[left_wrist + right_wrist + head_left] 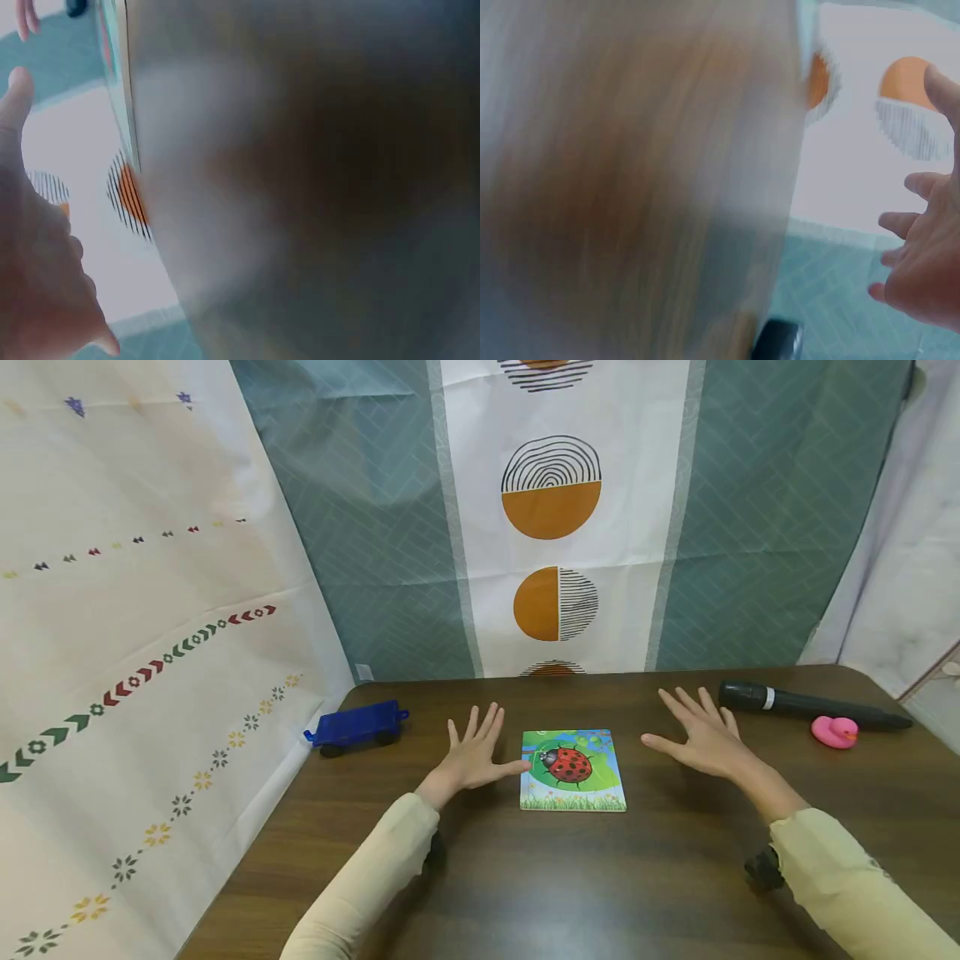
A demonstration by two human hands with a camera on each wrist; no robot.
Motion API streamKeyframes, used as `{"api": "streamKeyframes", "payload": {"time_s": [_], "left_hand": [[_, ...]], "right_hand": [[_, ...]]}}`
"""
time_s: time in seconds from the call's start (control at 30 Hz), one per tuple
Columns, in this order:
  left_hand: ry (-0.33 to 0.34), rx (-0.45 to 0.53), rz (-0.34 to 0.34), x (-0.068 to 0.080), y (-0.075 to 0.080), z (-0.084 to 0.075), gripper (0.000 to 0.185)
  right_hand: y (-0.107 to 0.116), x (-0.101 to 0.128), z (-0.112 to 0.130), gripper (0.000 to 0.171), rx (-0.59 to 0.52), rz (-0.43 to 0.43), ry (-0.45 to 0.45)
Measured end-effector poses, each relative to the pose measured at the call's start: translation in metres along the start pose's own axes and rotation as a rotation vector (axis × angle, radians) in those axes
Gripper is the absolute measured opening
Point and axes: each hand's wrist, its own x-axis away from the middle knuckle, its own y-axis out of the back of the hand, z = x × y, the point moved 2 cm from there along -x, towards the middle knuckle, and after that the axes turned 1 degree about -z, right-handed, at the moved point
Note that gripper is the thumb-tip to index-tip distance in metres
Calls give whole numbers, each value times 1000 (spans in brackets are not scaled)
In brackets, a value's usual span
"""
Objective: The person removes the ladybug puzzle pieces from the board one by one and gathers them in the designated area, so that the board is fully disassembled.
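Note:
A square ladybug puzzle board (573, 770) lies flat on the dark wooden table (525, 877), between my two hands. My left hand (474, 754) rests palm down with its fingers spread, its thumb touching the board's left edge. To the right of the board my right hand (701, 735) hovers or rests palm down, fingers spread, a short gap away from it. Neither hand holds anything. Both wrist views are blurred; the left hand (34, 247) and the right hand (922, 255) show at their edges with straight fingers.
A blue toy wagon (356, 727) stands at the table's far left corner. A black torch (810, 703) and a pink rubber duck (835, 731) lie at the far right. Patterned curtains hang behind and to the left of the table.

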Motion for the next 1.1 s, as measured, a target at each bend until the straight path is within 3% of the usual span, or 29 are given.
{"api": "streamKeyframes", "payload": {"time_s": [0.13, 0.27, 0.47, 0.6, 0.7, 0.9, 1.1], "left_hand": [[-58, 200, 57, 1, -7, -11, 121], [-70, 380, 60, -2, -14, -14, 126], [-36, 501, 42, -7, -29, -7, 125], [-35, 519, -13, -15, -26, -4, 115], [-50, 479, -37, -22, -22, -3, 108], [-81, 375, -17, -29, -28, -1, 100], [-77, 372, -8, -28, -40, 7, 98]], "right_hand": [[-12, -6, 19, 85, -168, -76, 53], [-34, -16, 38, 77, -306, -105, 59], [-62, -33, 60, 70, -456, -59, 11], [-70, -51, 67, 67, -505, -81, 1], [-74, -64, 70, 61, -525, -94, -1], [-91, -75, 74, 49, -517, -47, -7], [-114, -75, 79, 43, -452, -7, 32]]}}
